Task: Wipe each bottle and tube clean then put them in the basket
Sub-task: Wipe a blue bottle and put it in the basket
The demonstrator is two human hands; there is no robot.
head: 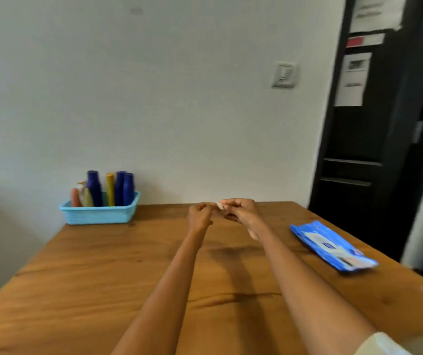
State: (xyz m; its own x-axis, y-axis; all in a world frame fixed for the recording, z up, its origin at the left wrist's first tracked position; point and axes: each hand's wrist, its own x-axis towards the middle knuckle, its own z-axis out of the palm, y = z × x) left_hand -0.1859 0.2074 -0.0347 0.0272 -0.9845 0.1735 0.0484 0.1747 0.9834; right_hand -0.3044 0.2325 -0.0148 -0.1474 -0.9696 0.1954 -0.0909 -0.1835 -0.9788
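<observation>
A small pale wipe (220,205) is pinched between both hands, left hand (199,217) and right hand (241,212), above a wooden bench (128,265); bottles (110,188) are stood in a woven blue basket (99,214).

Basket (99,213) on the bench (103,278) at ten o'clock against the wall, bottles (95,188) and tubes (110,188) upright in it, wipes packet (333,245) flat at two o'clock, both hands (227,213) together between them at twelve o'clock

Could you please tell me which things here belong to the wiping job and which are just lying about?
For the job: basket, bottles, wipe pinched between left hand and right hand, wipes packet.
Just there: table, light switch, papers on the dark door.
</observation>
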